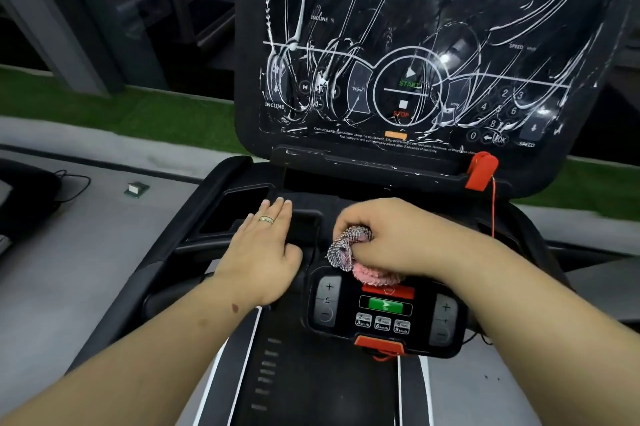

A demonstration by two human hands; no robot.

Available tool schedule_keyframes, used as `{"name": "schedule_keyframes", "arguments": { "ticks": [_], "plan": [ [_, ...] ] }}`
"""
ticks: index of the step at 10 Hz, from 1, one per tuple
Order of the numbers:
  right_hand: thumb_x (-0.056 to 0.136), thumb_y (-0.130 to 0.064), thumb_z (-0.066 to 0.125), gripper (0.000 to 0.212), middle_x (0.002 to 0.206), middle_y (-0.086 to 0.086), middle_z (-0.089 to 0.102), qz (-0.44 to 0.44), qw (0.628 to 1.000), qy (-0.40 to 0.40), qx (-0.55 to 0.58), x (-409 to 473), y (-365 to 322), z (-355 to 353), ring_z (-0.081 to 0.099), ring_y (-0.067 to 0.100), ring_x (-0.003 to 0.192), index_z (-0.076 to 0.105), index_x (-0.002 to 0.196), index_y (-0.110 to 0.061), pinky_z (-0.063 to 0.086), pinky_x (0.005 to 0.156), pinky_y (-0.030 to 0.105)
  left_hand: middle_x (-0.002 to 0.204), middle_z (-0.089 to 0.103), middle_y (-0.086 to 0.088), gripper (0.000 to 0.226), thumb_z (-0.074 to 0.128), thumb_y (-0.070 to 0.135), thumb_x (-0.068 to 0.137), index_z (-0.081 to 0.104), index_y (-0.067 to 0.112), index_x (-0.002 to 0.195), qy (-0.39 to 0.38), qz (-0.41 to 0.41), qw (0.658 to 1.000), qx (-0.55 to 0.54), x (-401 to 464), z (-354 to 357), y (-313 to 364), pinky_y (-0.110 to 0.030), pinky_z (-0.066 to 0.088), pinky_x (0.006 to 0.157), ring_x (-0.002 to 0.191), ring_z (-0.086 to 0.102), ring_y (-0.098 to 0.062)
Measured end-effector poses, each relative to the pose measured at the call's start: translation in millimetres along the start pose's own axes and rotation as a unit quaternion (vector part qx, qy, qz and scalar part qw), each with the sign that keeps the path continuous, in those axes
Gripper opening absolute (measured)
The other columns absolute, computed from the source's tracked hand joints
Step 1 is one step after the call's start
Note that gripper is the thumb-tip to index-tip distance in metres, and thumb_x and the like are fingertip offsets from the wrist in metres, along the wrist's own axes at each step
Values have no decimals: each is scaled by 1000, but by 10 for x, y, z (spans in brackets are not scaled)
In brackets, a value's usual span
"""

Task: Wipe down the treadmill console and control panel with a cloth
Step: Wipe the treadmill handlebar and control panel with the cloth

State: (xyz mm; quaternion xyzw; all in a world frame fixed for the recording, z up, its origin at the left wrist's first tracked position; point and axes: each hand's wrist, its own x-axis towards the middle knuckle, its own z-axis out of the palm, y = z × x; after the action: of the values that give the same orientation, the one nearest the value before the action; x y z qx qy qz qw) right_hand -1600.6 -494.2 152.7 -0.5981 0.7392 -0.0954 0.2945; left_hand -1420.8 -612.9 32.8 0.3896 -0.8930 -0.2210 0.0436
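We grip the bunched cloth [349,250] in our right hand [391,235], just above the control panel [384,313]; our left hand [263,252] rests flat, fingers straight, left of it. Wiping down could press its buttons (green one especially) and start the belt.

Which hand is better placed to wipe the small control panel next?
The right hand: it grips the cloth just above the control panel. The left hand rests flat, without cloth.
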Motion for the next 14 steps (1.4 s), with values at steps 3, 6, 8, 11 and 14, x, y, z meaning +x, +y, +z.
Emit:
{"name": "schedule_keyframes", "arguments": {
  "ticks": [3, 6, 8, 11, 14],
  "plan": [
    [88, 0, 54, 36, 51, -13, 63, 46, 998, -47, 7, 66, 193, -97, 55, 2, 40, 72, 94, -31, 44, 44, 16, 172, 3, 4, 80, 23, 35, 88, 6, 18, 164, 2, 8, 1000, 0, -3, 10, 6, -30, -3, 127, 157, -8, -10],
    [93, -8, 59, 37, 76, -5, 75, 31, 994, -103, 5, 111, 344, -189, 65, 11, 59, 73, 100, -42, 55, 63, 24, 171, 6, 3, 84, 22, 35, 83, 9, 17, 164, 15, 8, 1000, -9, -12, 17, 1, -32, 0, 128, 157, -5, -10],
    [89, 3, 54, 54, 89, -17, 59, -12, 995, -100, -15, 304, 136, -1, 61, 6, 77, 75, 106, -44, 53, 72, 27, 171, 9, 3, 84, 22, 35, 83, 11, 17, 164, 21, 5, 1000, -6, -6, 12, 6, -32, 1, 128, 157, -3, -11],
    [86, 6, 43, 56, 70, -1, 73, 38, 992, -116, 40, 264, 295, -58, 58, 17, 48, 76, 93, -39, 50, 53, 29, 171, 9, 4, 84, 22, 34, 83, 10, 17, 164, 16, 7, 1000, -8, -9, 13, 9, -28, -1, 127, 157, -4, -8],
    [84, 8, 43, 57, 56, 0, 67, 45, 988, -140, 53, 144, 472, -215, 56, 23, 51, 77, 93, -36, 48, 51, 26, 171, 8, 5, 83, 23, 33, 84, 10, 17, 164, 21, 5, 1000, -15, -21, 7, 20, -26, -3, 125, 156, -4, -8]
  ]
}}
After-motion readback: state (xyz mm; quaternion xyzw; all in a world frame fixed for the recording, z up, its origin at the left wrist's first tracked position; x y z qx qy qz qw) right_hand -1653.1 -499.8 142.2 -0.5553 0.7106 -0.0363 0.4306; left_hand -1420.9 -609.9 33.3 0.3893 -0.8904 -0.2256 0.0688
